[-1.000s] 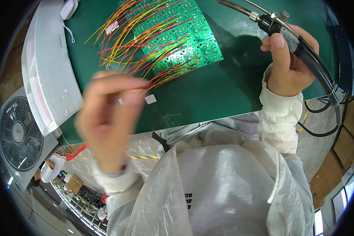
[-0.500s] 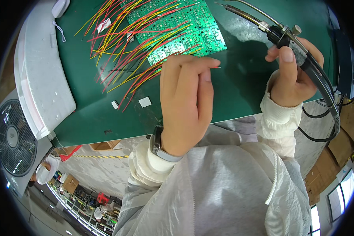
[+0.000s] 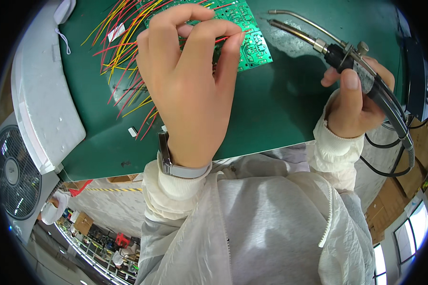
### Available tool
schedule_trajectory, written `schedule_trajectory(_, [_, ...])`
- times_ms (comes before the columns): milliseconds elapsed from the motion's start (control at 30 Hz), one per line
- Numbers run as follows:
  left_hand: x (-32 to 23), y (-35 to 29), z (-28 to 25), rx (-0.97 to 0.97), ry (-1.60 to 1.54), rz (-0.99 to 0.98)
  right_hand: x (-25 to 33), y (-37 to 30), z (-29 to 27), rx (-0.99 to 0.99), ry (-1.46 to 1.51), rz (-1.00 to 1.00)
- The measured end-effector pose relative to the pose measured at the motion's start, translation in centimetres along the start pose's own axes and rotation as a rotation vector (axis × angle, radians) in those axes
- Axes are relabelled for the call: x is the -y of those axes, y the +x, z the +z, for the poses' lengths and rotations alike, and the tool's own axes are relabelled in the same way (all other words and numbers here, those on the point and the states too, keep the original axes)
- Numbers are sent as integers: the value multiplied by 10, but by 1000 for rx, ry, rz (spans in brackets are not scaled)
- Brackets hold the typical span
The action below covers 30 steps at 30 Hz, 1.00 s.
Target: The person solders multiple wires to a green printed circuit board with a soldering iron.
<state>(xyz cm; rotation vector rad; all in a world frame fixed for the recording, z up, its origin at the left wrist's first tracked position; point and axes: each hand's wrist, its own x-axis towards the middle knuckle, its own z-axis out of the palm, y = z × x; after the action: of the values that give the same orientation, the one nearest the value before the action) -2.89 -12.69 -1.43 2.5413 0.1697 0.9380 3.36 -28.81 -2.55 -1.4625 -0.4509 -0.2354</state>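
Observation:
Over a panel of green circuit boards, my left hand pinches a red wire between thumb and index finger. The wire's end lies close to the board's pads. My right hand is closed round a soldering iron with a thin metal feed tube clamped along it. The iron's tip points up and left, apart from the panel. Red and yellow wires spread out from the panel's left side, partly hidden behind my left hand.
A green work surface lies under everything. Small white pieces lie near the wires. On the left stand a white foam block and a fan. A dark box and a black cable are at the right.
My left hand has moved up and to the left, bringing the pinched red wire over the boards. My right hand and the soldering iron have dropped slightly.

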Motion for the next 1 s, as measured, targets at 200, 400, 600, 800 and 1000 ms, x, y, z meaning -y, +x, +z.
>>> schedule_trajectory(200, [-6, 1, 6, -42, -73, 1, -2, 0, -4, 15, -69, -89])
schedule_trajectory(400, [-4, 2, -4, 168, -88, -136, -5, 0, -8, 33, -70, -113])
schedule_trajectory(600, [10, -8, 7, 45, -135, -83, -6, 3, -7, 76, -169, -177])
schedule_trajectory(800, [-7, 3, 1, 169, 11, -208, -6, 5, -5, 106, -267, -231])
schedule_trajectory(1000, [-7, 5, -1, 202, -18, -216, -6, 6, -5, 124, -270, -228])
